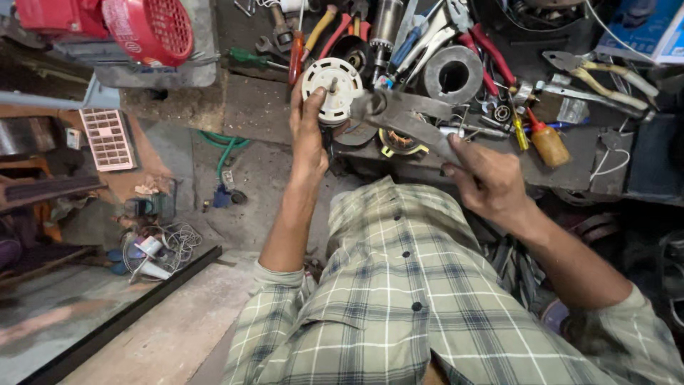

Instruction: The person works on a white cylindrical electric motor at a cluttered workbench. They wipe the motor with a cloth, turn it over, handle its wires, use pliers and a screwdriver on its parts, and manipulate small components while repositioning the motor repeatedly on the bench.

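Observation:
My left hand (308, 135) grips a round white motor part (332, 89) with a short metal shaft at its centre, holding it upright at the near edge of the cluttered workbench (613, 153). In my right hand (486, 182) are the handles of large grey metal pliers (399, 114). Their jaws reach left and sit right beside the white part's right edge, close to its shaft. My green plaid shirt fills the bottom of the view.
The bench holds several pliers, screwdrivers, a grey metal ring (453, 74), a copper-wound stator (401, 142) and a small amber bottle with a red cap (547, 142). A red motor (135, 28) sits upper left. A green hose (226, 151) and a wire fan guard (171, 242) lie on the floor.

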`<state>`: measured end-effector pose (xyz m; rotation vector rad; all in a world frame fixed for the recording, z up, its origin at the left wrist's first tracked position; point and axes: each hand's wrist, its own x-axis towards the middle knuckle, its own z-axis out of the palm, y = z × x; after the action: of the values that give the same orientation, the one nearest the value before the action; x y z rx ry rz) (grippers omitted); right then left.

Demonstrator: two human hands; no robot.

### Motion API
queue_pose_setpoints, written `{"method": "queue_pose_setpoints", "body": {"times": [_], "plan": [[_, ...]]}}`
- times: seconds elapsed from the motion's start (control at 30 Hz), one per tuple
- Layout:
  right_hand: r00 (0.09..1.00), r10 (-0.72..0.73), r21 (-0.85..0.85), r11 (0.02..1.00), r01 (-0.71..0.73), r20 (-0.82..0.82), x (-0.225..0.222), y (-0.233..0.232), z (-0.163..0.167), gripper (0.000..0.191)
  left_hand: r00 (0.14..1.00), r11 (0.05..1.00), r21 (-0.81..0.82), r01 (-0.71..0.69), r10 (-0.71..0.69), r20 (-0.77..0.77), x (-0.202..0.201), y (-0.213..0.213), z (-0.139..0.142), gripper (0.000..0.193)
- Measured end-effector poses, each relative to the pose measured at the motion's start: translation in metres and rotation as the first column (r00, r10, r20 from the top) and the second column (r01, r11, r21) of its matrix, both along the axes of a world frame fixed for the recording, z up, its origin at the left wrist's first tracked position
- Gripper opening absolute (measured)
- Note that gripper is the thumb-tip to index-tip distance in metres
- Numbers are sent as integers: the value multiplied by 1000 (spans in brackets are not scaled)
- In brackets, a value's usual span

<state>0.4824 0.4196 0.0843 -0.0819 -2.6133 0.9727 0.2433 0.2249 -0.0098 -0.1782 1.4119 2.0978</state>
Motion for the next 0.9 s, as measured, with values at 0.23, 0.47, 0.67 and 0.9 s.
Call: {"method": "queue_pose_setpoints", "body": {"times": [0.23, 0.47, 0.67, 0.9], "plan": [[990, 9, -14, 1000, -7, 144, -10, 0, -4, 66, 989, 999, -16, 47, -49, -141, -3, -2, 1, 64], [955, -62, 128, 991, 26, 290, -14, -6, 0, 65, 960, 999, -6, 47, -47, -276, -6, 0, 6, 57], [998, -42, -21, 999, 43, 43, -16, 0, 7, 65, 999, 999, -21, 41, -41, 2, -6, 0, 4, 60], [945, -37, 138, 990, -9, 326, -17, 10, 3, 65, 995, 998, -33, 56, -59, -81, -14, -1, 5, 58]]}}
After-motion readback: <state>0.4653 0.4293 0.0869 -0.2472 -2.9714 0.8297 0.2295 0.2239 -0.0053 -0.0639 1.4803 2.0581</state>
